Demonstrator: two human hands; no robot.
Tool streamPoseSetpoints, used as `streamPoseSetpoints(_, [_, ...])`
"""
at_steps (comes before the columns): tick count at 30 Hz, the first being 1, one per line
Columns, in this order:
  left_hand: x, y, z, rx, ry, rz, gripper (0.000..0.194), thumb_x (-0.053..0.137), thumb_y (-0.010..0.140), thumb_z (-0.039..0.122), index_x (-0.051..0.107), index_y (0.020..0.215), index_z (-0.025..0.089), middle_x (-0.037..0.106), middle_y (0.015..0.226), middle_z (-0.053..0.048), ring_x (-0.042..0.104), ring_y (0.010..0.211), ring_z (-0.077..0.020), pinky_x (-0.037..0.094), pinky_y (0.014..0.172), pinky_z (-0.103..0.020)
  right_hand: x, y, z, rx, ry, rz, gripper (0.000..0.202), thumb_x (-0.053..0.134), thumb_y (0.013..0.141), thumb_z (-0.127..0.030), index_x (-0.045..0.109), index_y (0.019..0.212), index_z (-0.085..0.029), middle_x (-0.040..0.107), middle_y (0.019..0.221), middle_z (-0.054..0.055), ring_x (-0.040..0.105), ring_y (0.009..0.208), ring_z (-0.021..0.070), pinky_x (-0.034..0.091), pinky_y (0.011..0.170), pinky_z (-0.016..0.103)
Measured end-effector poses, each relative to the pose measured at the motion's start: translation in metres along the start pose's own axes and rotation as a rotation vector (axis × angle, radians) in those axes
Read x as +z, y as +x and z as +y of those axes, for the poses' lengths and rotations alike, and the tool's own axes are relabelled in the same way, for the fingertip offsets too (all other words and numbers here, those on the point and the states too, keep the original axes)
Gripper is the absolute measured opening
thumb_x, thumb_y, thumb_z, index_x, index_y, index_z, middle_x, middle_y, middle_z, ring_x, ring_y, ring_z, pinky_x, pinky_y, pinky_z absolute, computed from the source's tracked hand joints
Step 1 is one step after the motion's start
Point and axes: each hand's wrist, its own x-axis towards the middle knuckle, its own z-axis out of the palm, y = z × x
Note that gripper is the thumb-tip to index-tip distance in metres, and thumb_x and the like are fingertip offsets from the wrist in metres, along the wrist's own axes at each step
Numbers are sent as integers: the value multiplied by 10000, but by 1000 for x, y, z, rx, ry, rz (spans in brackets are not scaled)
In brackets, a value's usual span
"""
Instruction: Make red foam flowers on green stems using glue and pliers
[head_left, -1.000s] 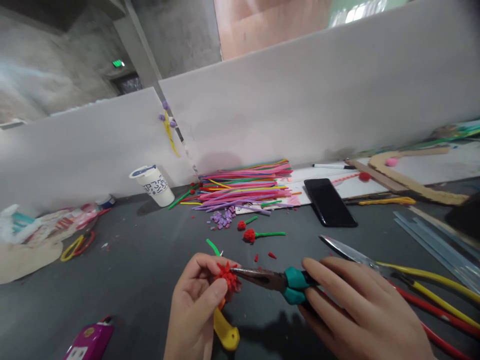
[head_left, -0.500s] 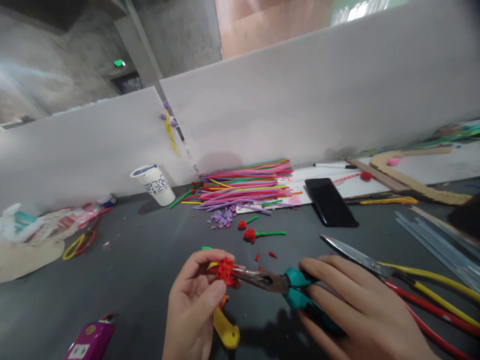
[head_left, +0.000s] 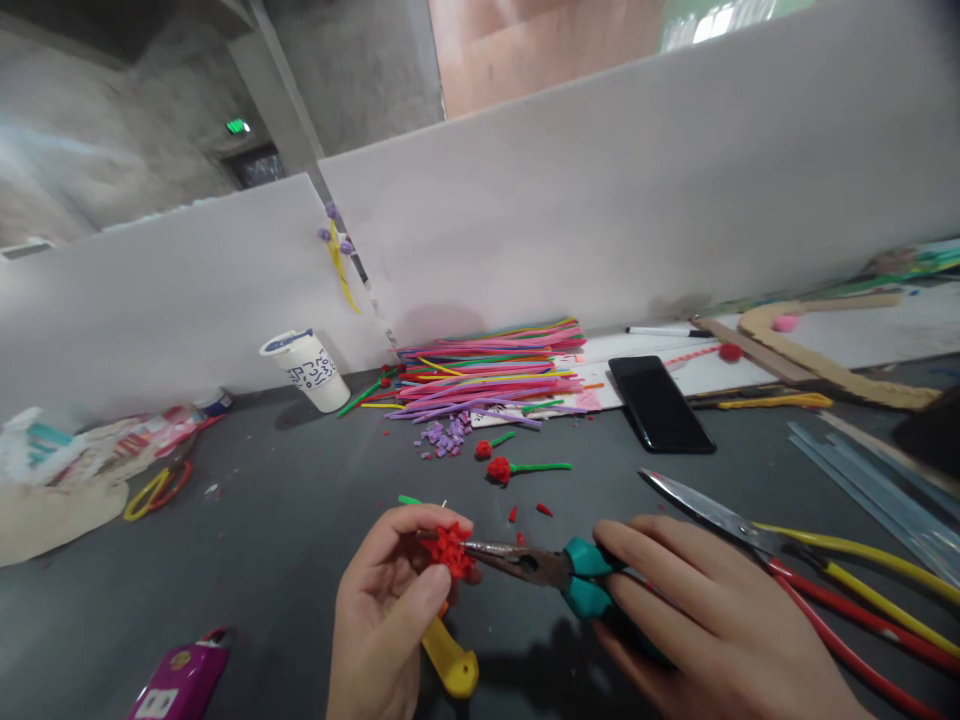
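Note:
Between the thumb and fingers of my left hand (head_left: 390, 610) is a spiky red flower head (head_left: 450, 550). My right hand (head_left: 712, 610) grips needle-nose pliers (head_left: 525, 565) by their teal handles, and the jaw tips touch the right side of the flower. Below the flower, partly hidden by my left hand, lies a yellow-handled tool (head_left: 450, 660). Small red cut pieces (head_left: 544, 509) are scattered just beyond the pliers. Farther back rest a red flower on a green stem (head_left: 501, 469) and a smaller red-tipped green stem (head_left: 486, 449).
Colourful sticks (head_left: 487, 370) are piled at the back beside purple bits (head_left: 444, 437). A white cup (head_left: 311, 372) stands left of them. To the right are a phone (head_left: 661, 405) and large shears (head_left: 750, 530). A purple case (head_left: 180, 680) lies front left, with small scissors (head_left: 157, 490) behind.
The pliers have opened out less at the handles, their jaws still at the flower. My left hand has turned the flower slightly; the yellow bit behind it no longer shows.

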Motion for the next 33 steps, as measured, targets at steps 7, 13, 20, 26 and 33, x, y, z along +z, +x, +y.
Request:
streamPoseSetpoints(7, [1,1,0,29,62,46,108,775,684,249,773,777,193,741,803,-63,626,691,-174,526,601,-237,-6,1,-2,60,103,-75,223,494,855,-118,647,730,-222,724,871,62,638,767,201,534,672,323])
streamPoseSetpoints(13, [1,1,-1,69,62,31,81,779,668,235,770,741,200,724,787,-46,628,683,-165,503,564,-209,-6,3,-3,240,445,-286,202,558,814,-65,644,739,-232,667,833,0,647,745,136,519,673,224])
streamPoseSetpoints(20, [2,2,-3,119,65,17,59,782,671,231,773,725,208,719,774,-40,625,694,-164,507,588,-206,-5,5,0,335,607,-467,275,599,772,-3,515,614,-212,628,745,-57,629,655,77,478,597,137])
streamPoseSetpoints(26, [1,4,-5,4,125,47,108,779,680,246,755,766,184,719,791,-50,588,615,-146,470,471,-191,1,-1,-4,190,266,-158,191,532,807,-110,657,724,-229,686,805,35,654,731,184,541,671,280])
streamPoseSetpoints(33, [0,5,-1,-61,86,34,140,771,691,267,744,795,178,744,800,-71,611,653,-155,495,540,-209,1,-1,-6,154,163,-86,220,503,855,-161,660,719,-229,721,904,66,651,813,218,531,701,324])
